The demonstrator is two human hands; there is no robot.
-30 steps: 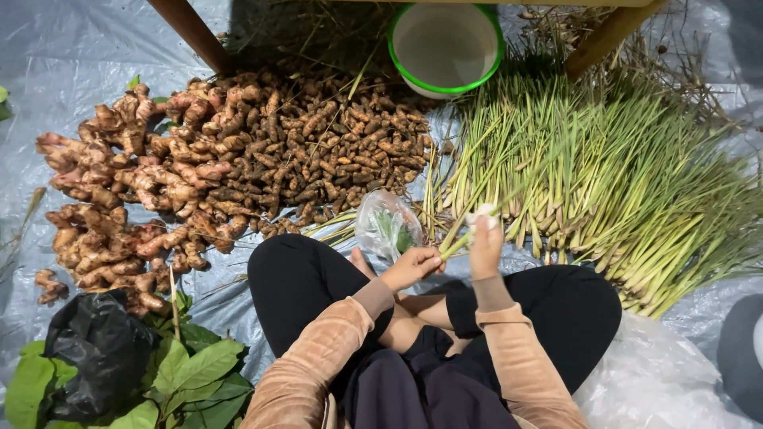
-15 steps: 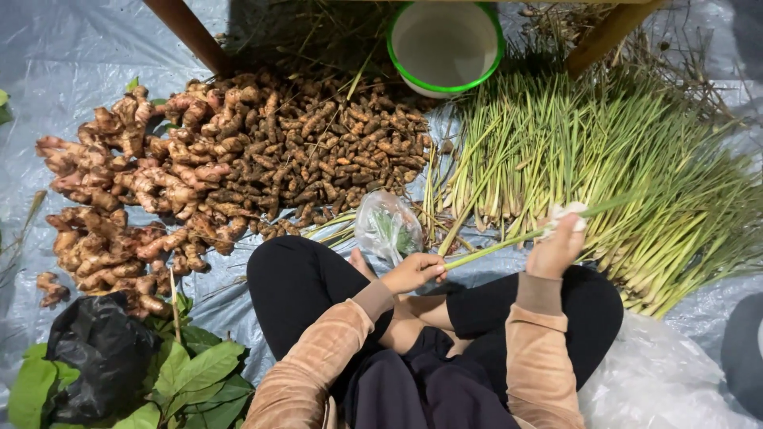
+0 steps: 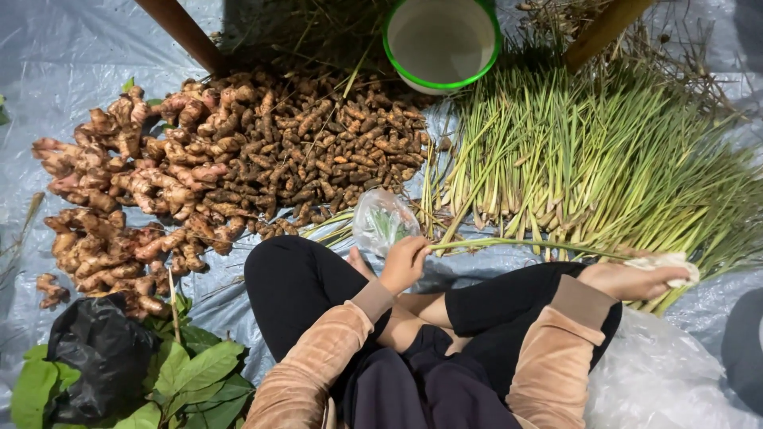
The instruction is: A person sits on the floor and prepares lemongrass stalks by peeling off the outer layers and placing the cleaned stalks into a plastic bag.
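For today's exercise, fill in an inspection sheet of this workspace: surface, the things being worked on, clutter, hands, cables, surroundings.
Surface: grey plastic sheet spread on the ground.
Things in hand: one long lemongrass stalk stretched between both hands; clear plastic bag by the left hand.
Clutter: lemongrass pile, turmeric heap, ginger heap, green-rimmed bowl, black bag, green leaves.
Hands: left hand grips the stalk's thick end; right hand holds a white cloth around the stalk.
Cables: nothing seen.
Surroundings: two wooden legs at the top.
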